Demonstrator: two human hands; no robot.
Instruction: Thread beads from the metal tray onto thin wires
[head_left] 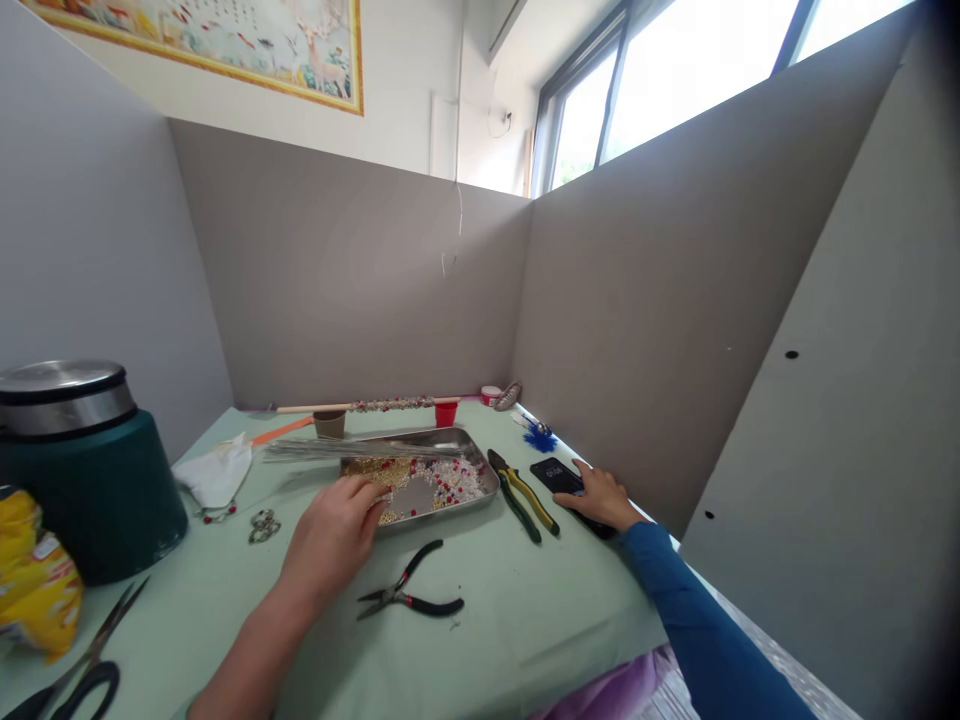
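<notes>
My left hand (334, 530) reaches over the left end of a metal tray (491, 487) of gold, white and red beads (459, 482). Its fingers are bent down toward the beads, and the fingertips are partly hidden, as is anything they might hold. My right hand (604, 497) lies over a black phone (555, 474) at the table's right side, thumb and fingers apart on its edges. A bundle of thin wires (322, 450) rests across the tray's back left. Yellow-green pliers (525, 497) lie between the tray and the phone.
Small black-handled pliers (409, 588) lie in front of the tray. At left stand a green flask (97, 480), a yellow packet (34, 580) and scissors (90, 665). Two cups, brown (329, 424) and red (445, 413), stand behind the tray. Grey partitions (360, 270) surround the table.
</notes>
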